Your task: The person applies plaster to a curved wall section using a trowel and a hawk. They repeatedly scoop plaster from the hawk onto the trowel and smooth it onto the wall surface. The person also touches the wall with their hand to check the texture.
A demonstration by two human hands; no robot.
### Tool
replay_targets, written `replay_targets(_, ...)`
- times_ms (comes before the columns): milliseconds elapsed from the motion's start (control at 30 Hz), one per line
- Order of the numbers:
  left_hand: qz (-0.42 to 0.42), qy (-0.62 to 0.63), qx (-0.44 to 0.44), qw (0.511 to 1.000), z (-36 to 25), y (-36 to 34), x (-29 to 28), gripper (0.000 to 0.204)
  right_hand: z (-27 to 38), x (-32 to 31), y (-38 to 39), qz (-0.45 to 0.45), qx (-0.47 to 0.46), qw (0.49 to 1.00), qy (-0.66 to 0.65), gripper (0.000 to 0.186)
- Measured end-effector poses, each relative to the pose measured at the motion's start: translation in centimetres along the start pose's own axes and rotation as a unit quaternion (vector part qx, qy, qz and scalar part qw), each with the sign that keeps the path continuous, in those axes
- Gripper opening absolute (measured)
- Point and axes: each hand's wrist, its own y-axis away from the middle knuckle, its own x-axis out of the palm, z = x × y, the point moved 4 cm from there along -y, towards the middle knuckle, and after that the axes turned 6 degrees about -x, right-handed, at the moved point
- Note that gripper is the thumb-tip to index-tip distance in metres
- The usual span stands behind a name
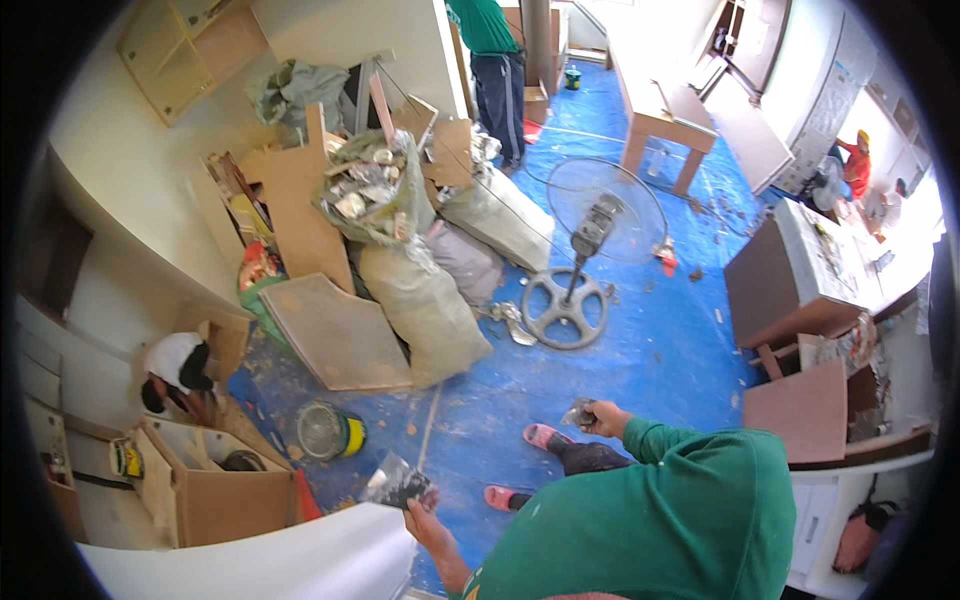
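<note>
My left hand (pixel 425 515) is at the lower centre, gripping a flat metal scraper (pixel 385 482) with dark material on it. My right hand (pixel 608 420) is higher and to the right, beside my green sleeve, closed on a second small scraper (pixel 578 412) with a dark smear. The two tools are apart. Below them are my pink slippers (pixel 543 436) on a blue plastic sheet (pixel 480 390). A bucket (pixel 318 432) with a yellow band stands left of my hands.
Stuffed sacks (pixel 415 320), boards (pixel 325 340) and a pedestal fan (pixel 600 230) are ahead. Cabinet units (pixel 760 290) line the right, a bench (pixel 670 115) stands behind. Co-workers appear at left (pixel 175 365), back (pixel 490 80) and far right (pixel 858 170). An open box cabinet (pixel 220 500) is lower left.
</note>
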Motion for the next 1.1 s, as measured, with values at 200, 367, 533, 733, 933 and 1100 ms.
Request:
replay_targets(200,-0.039,0.033,0.025,0.998,-4.7,1.5,3.9,0.046,3.5,10.6,-6.7,0.112,0.036,0.992,0.032,0.019)
replay_targets(367,-0.072,0.034,0.039,0.996,-7.3,3.7,3.1,0.045,5.4,19.0,-6.7,0.193,0.041,0.975,0.098,0.019)
replay_targets(533,-0.201,0.027,0.040,0.978,-7.2,6.6,-2.8,0.039,2.2,22.5,-11.2,0.294,0.056,0.941,0.157,0.024)
replay_targets(733,-0.275,0.007,0.018,0.961,-3.6,4.4,-8.5,0.036,-0.4,30.8,-9.2,0.294,0.109,0.914,0.257,0.023)
replay_targets(933,-0.268,0.027,-0.023,0.963,-2.7,-0.5,-13.4,0.033,-3.6,40.9,-7.4,0.241,0.103,0.885,0.386,0.026)
replay_targets(1100,-0.312,0.046,-0.018,0.949,-3.5,-2.2,-17.2,0.033,-8.4,48.9,-9.2,0.283,0.126,0.873,0.376,0.026)
